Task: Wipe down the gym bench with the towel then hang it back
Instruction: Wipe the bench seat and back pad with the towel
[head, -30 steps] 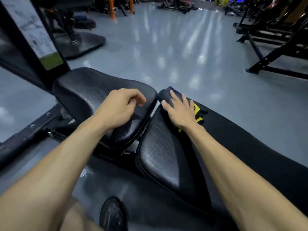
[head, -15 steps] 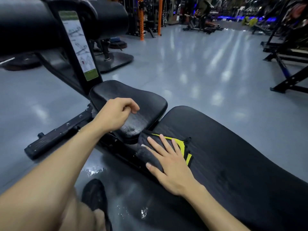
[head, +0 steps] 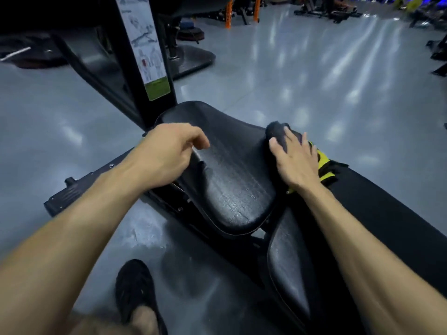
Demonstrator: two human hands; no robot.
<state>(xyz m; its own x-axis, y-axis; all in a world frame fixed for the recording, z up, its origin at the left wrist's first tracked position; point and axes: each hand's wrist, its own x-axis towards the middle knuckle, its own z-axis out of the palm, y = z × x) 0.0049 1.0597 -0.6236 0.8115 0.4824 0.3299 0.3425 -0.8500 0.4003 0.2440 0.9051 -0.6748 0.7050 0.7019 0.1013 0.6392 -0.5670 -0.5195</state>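
**A:** Head view: where was the towel point(head: 278, 134) at that moment?

**B:** On the gym bench point(head: 232, 180), at the far edge where the seat pad met the long back pad point(head: 387, 213). It was dark, with a yellow strip point(head: 325, 165) showing beside the wrist. The right hand point(head: 296, 163) lay flat on top of it, fingers spread and pressing down, not pinching the cloth.

**A:** And the other hand?

**B:** The left hand point(head: 169, 155) rested on the near-left edge of the seat pad, fingers loosely curled, with nothing visible in them. It looked like bracing.

**A:** How far along would you have put the job?

**B:** Mid-wipe, I'd have judged. The seat pad carried a streaky sheen, which could have been damp from wiping or just lamp glare; I couldn't tell which. The towel sat right at the seam, so the back pad probably remained, at least in part. Hanging the towel up was clearly not yet done, and no hook or rail for it showed.

**A:** The surface itself?

**B:** Black, grained upholstery, slightly domed, with a piped rim. A gap separated the two pads, with metal frame underneath.

**A:** And the room?

**B:** A glossy grey floor point(head: 314, 76) reflecting ceiling lights, an upright post with an instruction placard point(head: 147, 44) just behind the seat, other machines and orange uprights point(head: 228, 10) well off in the background, and a black shoe point(head: 135, 288) on the floor below.
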